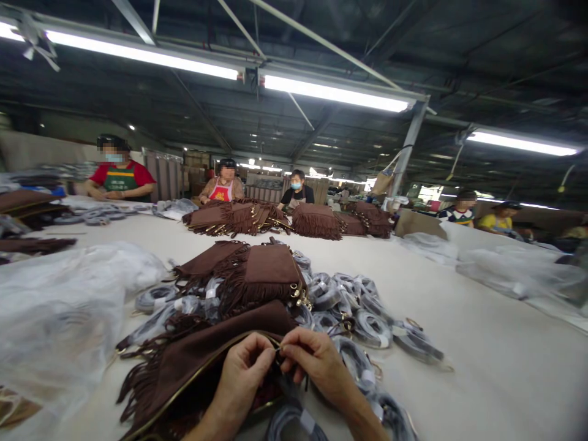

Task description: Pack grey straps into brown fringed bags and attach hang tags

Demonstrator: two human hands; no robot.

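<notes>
The fringed bag (pixel 206 340) slants lengthwise, lower-left to upper-right, fringe (pixel 143 372) leftward. The left hand (pixel 245 367) and right hand (pixel 319 361) pinch the zip's (pixel 202 367) upper end.

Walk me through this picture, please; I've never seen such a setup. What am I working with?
There's no machine: these are a person's bare left hand and right hand, seen from a camera on that person's head, looking forward and down. Both pinch near the edge of a brown fringed bag; the small piece between their fingertips is too tiny to identify. On the white table lie more brown bags, grey coiled straps and clear plastic sheeting. Beyond are co-workers.
</notes>
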